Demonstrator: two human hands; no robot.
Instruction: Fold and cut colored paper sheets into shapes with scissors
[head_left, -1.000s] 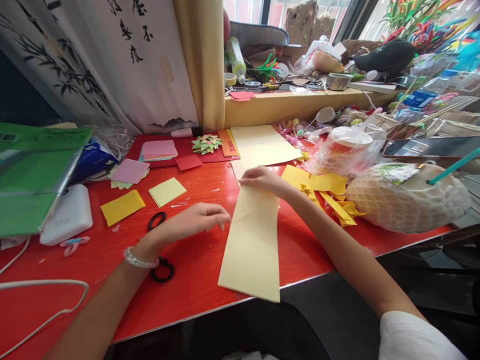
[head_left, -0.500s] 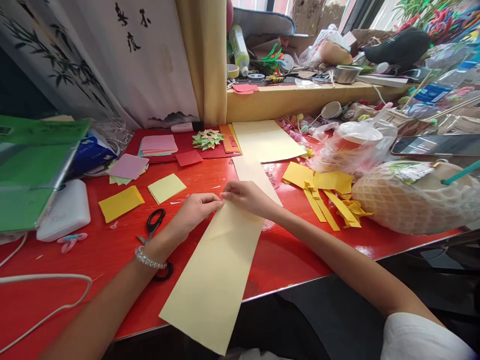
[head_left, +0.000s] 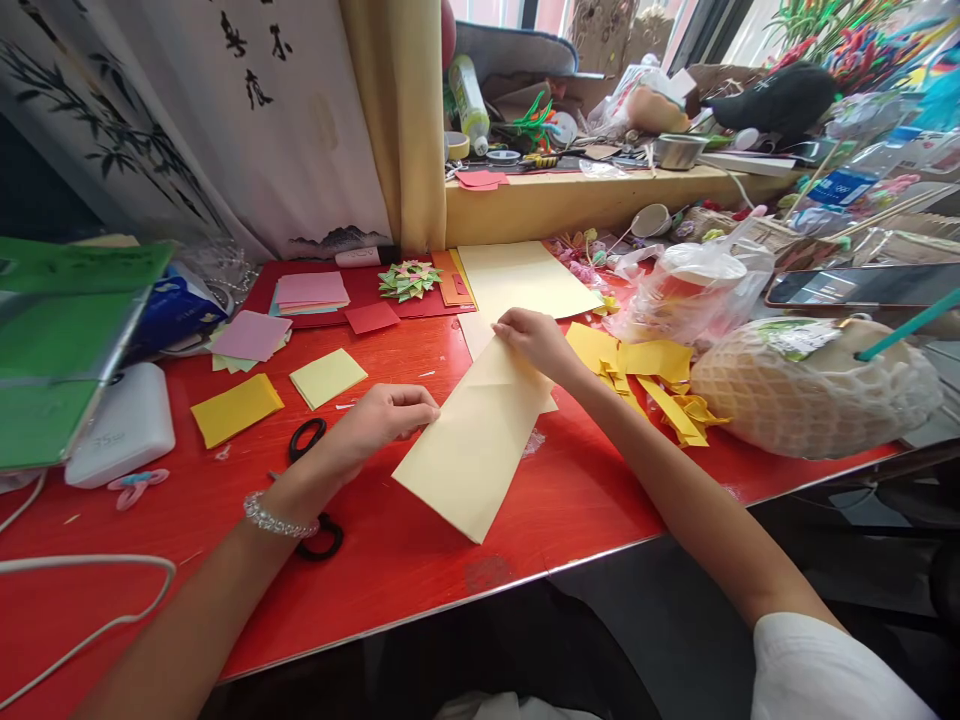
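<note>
A long folded sheet of pale yellow paper [head_left: 472, 430] slants over the red table, a faint crease across its upper part. My right hand [head_left: 536, 345] pinches its far end. My left hand [head_left: 386, 425] has thumb and finger closed on the sheet's left edge. Under my left wrist lie black-handled scissors [head_left: 319, 537], their blades mostly hidden by the arm. A pale paper strip [head_left: 474, 332] sits beneath the far end of the sheet, partly covered.
Pale yellow sheets [head_left: 529, 280] lie at the back. Yellow offcuts [head_left: 660, 365] and a netted coconut [head_left: 810, 395] with a straw are at the right. Yellow slips [head_left: 236, 408], a paper wreath [head_left: 410, 281] and a white power bank [head_left: 124, 425] are at the left.
The sheet swung toward the left and front, then moved back away from the table's front edge. My left hand came to its edge; my right hand moved left, then back and right.
</note>
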